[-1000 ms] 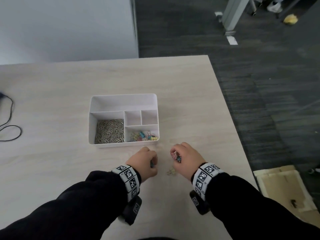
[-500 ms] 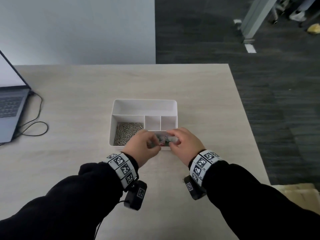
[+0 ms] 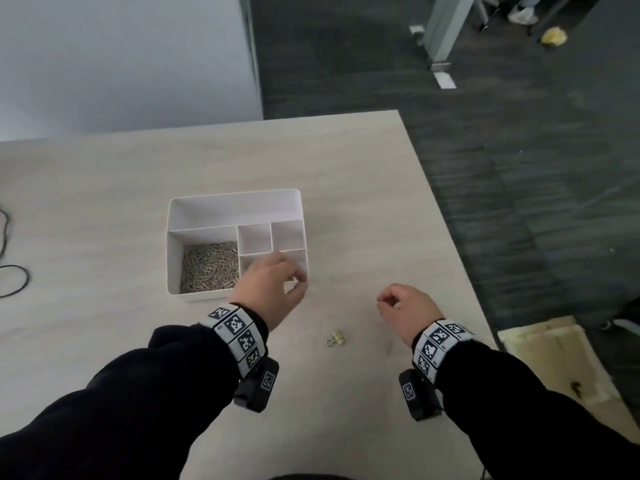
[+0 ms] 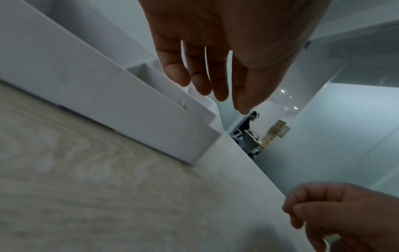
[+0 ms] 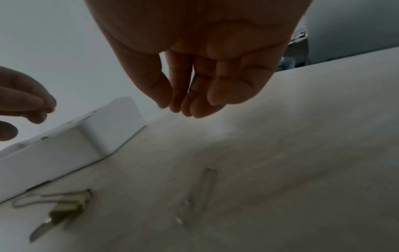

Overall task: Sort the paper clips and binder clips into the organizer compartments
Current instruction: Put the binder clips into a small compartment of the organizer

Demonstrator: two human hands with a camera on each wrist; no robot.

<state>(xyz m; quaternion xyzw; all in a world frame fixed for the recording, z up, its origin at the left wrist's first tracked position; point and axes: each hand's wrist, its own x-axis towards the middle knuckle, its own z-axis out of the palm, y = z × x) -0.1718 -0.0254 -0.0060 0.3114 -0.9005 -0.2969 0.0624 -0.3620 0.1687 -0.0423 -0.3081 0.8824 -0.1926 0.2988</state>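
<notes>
- Snaking across the far left of the pale wood counter (image 3: 104, 188), a black cable (image 3: 14, 282), well clear of the work.
- Standing left of centre, the white organizer (image 3: 235, 202): near-left compartment heaped with silver paper clips (image 3: 209, 268), two small middle cells and the long back cell showing nothing inside.
- Hovering over the near-right compartment, the left hand (image 3: 273, 289), fingers (image 4: 218, 80) loosely spread and pointing down, holding nothing that shows; contents of that cell hidden beneath it.
- Lying alone on the counter between the wrists, nearer the body, one pale yellow binder clip (image 3: 336, 337), wire handles splayed flat in the right wrist view.
- Resting just right of it, faint and blurred, a single paper clip (image 5: 198, 192), seen only from the right wrist.
- Poised low over the counter further right, the right hand (image 3: 405, 310), fingers (image 5: 228, 92) drawn together with the thumb, gripping nothing visible.
- Judged nearly finished, with apparently only these two strays left out.
- Best done by pinching the binder clip by its body rather than the loose handles, then releasing low inside the near-right cell to stop a bounce.
- Worth sliding a fingernail under the flat paper clip, or dragging it to the counter edge, before lifting it to the silver heap.
</notes>
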